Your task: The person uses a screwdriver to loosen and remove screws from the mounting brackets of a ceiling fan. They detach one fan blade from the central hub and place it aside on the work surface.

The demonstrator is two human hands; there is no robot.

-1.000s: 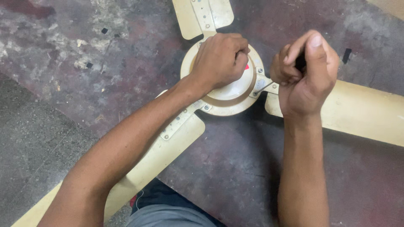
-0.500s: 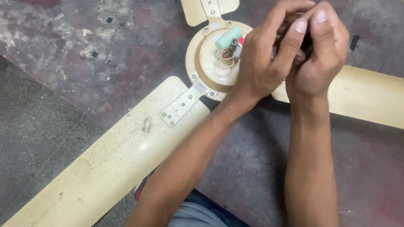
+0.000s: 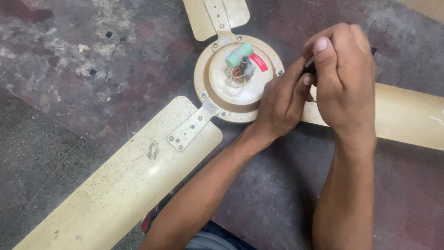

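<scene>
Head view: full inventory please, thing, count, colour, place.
ceiling fan motor hub: 1, cream, round, on the floor at top centre
fan blades: 3, cream; one runs to lower left, one to the right under the hands, one cut off at the top edge
green cylindrical part: 1, green, on the hub centre beside coloured wires
red label: 1, red, on the hub, right of centre
floor: 1, grey and reddish, stained concrete
dark tool: 1, black, mostly hidden between both hands
left hand: 1, at the hub's right rim
right hand: 1, closed over the dark tool
</scene>
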